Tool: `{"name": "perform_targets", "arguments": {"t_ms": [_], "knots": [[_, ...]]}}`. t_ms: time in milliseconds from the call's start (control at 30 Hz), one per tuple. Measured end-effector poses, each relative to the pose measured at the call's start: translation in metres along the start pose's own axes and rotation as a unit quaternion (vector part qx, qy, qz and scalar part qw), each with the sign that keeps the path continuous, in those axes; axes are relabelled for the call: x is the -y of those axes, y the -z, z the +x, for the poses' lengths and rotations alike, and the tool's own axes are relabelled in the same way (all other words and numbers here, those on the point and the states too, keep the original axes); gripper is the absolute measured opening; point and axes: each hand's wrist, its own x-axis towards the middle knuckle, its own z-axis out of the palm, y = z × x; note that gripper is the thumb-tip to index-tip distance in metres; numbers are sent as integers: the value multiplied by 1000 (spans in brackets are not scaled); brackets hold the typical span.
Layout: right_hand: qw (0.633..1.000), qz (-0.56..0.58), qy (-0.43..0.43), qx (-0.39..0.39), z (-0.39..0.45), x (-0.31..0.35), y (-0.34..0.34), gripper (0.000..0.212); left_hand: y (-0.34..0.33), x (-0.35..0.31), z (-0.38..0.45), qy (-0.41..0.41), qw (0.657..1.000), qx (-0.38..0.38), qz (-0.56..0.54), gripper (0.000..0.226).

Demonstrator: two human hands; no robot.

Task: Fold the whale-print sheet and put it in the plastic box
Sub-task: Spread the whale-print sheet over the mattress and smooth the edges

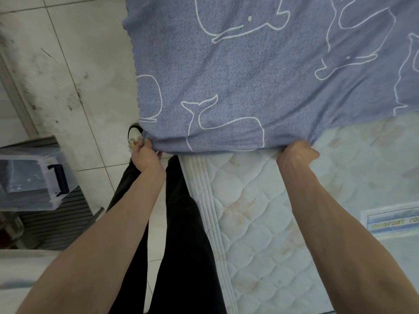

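In the head view, the person is standing at the edge of a bare quilted mattress (260, 214) and holding the whale-print sheet (260, 71) by its near edge. The left hand (146, 156) is gripping one corner, its fingers (147, 145) curled round the bunched cloth just above a shoe on the tiled floor (74, 64). The right hand (297, 152) is gripping the same edge further along, over the mattress, knuckles up and fingers tucked into the fabric, so both hands are clenching the sheet rather than resting on it. The cloth is stretching away from the hands towards the top of the view, partly lying over the mattress and partly hanging past its side above the floor.

The plastic box (31, 180), clear with a dark blue latch, is sitting on a slatted surface at the left, well apart from the sheet; whether it is lidded is hard to tell.

The work looks to be at the start of folding: the edge is being held taut and no fold is showing. The next move probably calls for carrying this edge up to meet the far one, keeping both corners level so that the layers are lining up.
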Motion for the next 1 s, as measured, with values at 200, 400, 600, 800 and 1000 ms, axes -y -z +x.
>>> {"name": "perform_targets", "arguments": {"t_ms": [200, 400, 600, 800, 1000], "knots": [[900, 398, -123, 128, -3, -2, 13, 50, -3, -13, -10, -59, 996, 59, 34, 18], [886, 429, -115, 131, -18, 16, 14, 36, 1, -28, -3, -131, 943, 213, 220, 48], [895, 402, -110, 159, -19, 4, 10, 17, 30, -25, 9, -55, 894, 309, 320, 32], [919, 354, -104, 141, -16, -1, 9, 47, 61, -15, 12, -94, 940, 190, 266, 18], [891, 419, -138, 108, -28, 8, 4, 45, 53, -10, -4, -98, 954, 207, 195, 40]]}}
